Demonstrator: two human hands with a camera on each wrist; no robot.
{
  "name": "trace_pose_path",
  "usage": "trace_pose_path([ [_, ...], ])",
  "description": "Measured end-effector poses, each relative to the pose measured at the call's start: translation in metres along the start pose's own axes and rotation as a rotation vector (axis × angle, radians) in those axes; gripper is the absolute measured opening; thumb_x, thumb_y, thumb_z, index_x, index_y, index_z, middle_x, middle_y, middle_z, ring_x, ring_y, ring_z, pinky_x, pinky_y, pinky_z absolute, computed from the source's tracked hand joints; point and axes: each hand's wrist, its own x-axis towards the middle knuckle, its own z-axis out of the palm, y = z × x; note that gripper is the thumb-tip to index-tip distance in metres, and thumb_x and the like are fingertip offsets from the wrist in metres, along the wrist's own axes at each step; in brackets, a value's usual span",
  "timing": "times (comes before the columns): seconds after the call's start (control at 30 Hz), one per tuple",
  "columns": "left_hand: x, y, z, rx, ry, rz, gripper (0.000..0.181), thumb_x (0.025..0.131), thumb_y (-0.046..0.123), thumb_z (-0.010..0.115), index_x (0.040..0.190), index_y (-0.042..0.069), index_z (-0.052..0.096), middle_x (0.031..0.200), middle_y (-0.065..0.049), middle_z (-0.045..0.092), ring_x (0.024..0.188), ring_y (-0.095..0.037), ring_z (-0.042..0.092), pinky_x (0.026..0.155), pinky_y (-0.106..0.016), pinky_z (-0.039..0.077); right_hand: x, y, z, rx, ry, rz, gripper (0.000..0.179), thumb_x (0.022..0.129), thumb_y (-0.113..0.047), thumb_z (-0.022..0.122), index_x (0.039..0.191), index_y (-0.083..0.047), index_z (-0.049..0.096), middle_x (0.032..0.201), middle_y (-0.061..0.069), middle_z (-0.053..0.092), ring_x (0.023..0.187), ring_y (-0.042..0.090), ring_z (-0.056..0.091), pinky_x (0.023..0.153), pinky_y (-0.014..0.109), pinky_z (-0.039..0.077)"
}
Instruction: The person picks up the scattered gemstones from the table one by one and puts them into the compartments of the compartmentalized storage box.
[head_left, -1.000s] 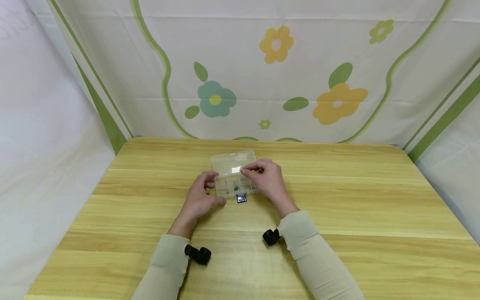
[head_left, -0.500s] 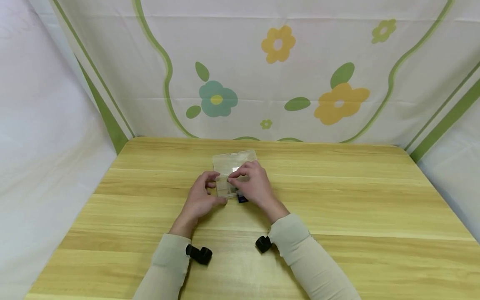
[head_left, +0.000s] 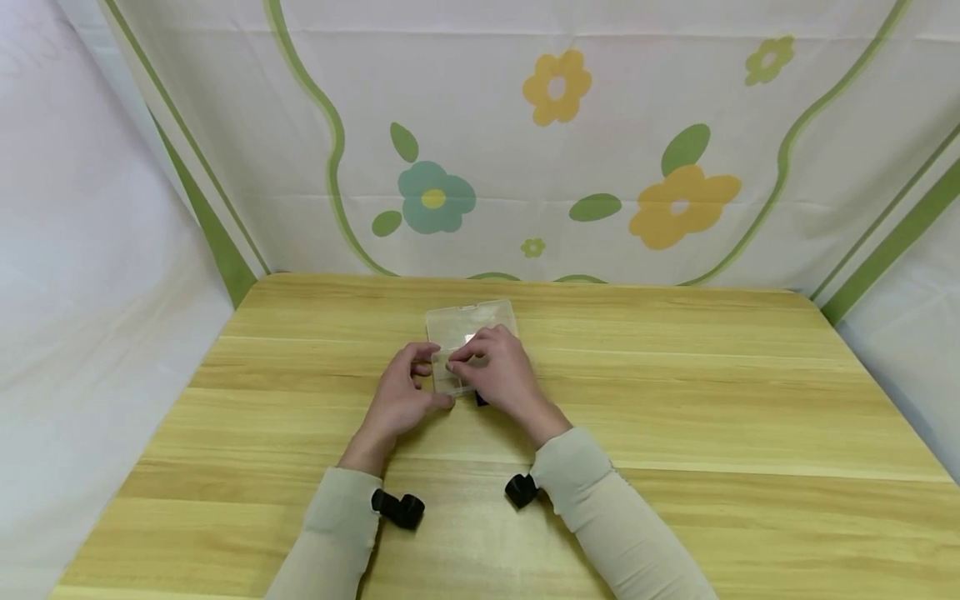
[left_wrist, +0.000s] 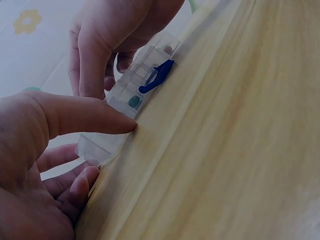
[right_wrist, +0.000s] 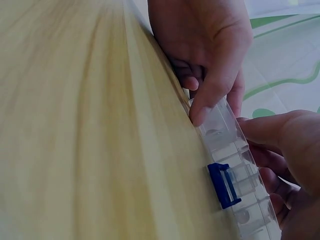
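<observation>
A clear plastic compartment box point(head_left: 446, 383) lies on the table with its lid point(head_left: 450, 325) raised at the back. A blue latch point(right_wrist: 220, 186) hangs from its front side. My left hand point(head_left: 401, 396) grips the box's left end, thumb at the front edge and fingers behind. My right hand point(head_left: 501, 371) is over the box, its thumb and index finger pinching a tiny dark piece above the left compartments; its kind is too small to tell. In the left wrist view a green bead-like piece point(left_wrist: 134, 102) and a reddish round piece point(left_wrist: 167, 49) show in the compartments.
The wooden table point(head_left: 675, 400) extends around the box on all sides. Behind it hangs a white cloth point(head_left: 495, 125) printed with flowers. Black wrist cameras point(head_left: 399, 509) sit on both sleeves.
My right hand has moved left across the box, from its right part to the left compartments, now covering the middle and most of the latch. My left hand keeps its grip.
</observation>
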Motion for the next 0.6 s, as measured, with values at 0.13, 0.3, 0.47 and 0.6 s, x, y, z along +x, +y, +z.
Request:
trace_pose_path([
  [0.13,0.0011,-0.0006,0.0013,0.007,-0.008,-0.007,0.077,0.077,0.001,0.087,0.147,0.01,0.057,0.14,-0.014,0.06,0.124,-0.031,0.055,0.104,-0.042,0.044,-0.0014,0.0015,-0.0003,-0.006,0.002,-0.001,0.007,0.092,-0.022,0.085,0.095,-0.015,0.087,0.098,-0.001,0.078,0.094,0.02,0.058,0.085,0.037,0.049],
  [0.3,0.0019,-0.0024,0.0004,0.011,-0.013,-0.011,0.078,0.078,0.001,0.087,0.148,0.011,0.056,0.143,-0.013,0.059,0.126,-0.031,0.056,0.108,-0.044,0.044,-0.0037,0.0023,-0.0017,0.006,0.005,-0.015,0.007,0.093,-0.021,0.085,0.095,-0.015,0.087,0.097,-0.001,0.077,0.093,0.021,0.057,0.084,0.036,0.048],
  [0.47,-0.0012,-0.0047,-0.0018,0.022,-0.005,-0.01,0.079,0.078,0.002,0.088,0.15,0.011,0.055,0.144,-0.014,0.059,0.125,-0.031,0.055,0.107,-0.044,0.044,-0.0055,0.0032,-0.0031,-0.001,0.033,-0.041,0.004,0.092,-0.02,0.085,0.093,-0.016,0.087,0.094,-0.001,0.077,0.092,0.022,0.058,0.084,0.035,0.048],
  [0.6,-0.0042,-0.0054,-0.0047,0.028,-0.004,-0.001,0.08,0.079,0.002,0.088,0.151,0.01,0.055,0.145,-0.016,0.058,0.125,-0.033,0.055,0.106,-0.045,0.044,-0.0053,0.0012,-0.0054,0.007,0.042,-0.048,0.006,0.093,-0.021,0.084,0.092,-0.016,0.086,0.094,-0.002,0.076,0.093,0.024,0.059,0.083,0.034,0.046],
])
